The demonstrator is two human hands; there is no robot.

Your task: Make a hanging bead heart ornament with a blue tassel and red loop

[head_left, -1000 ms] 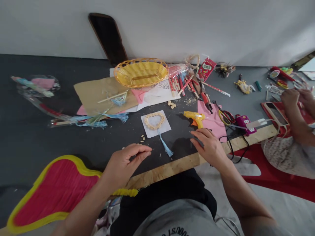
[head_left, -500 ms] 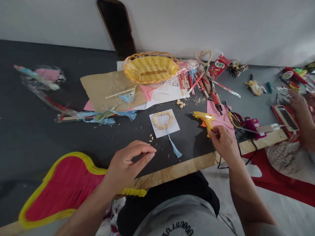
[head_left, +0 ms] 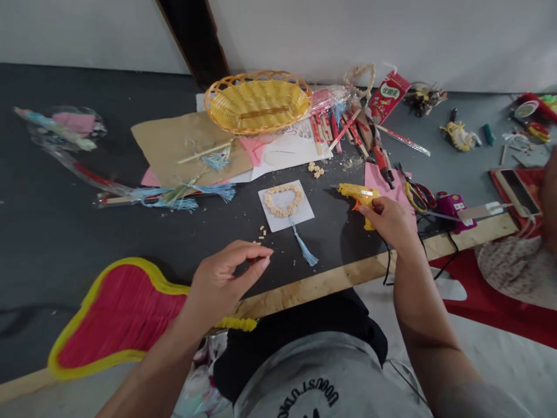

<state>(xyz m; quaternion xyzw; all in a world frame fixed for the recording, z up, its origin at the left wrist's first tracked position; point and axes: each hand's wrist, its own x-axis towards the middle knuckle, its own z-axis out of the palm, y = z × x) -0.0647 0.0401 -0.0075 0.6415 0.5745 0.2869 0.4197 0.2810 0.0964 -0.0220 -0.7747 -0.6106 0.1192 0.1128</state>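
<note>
- Currently my left hand hangs over the worktop's near edge, palm side turned inward, thumb and forefinger meeting in a pinch on a tiny pale bit.
- Right forearm reaches forward from the lower right; my right hand has its fingers closed around the handle of the yellow glue gun, nozzle pointing left.
- Between my hands, slightly farther off: a ring of pale pieces on a white card, blue tassel trailing toward me past the card's edge.
- Bit in the pinch mostly covered by my fingertips; exact shape unclear.
- My right hand covers part of the handle; cannot tell whether the gun is lifted or resting.
- Left forearm crosses the red panel with yellow border, hiding some of it.
- Another person's arm cut off at the right edge, near a phone.
- Loose pale pieces lie just beyond my left hand.
- Pink paper behind the right hand; scissors and purple box to its right.
- Black cord loops below the right wrist.
- Yellow basket sits at the back on papers, well apart from both hands.
</note>
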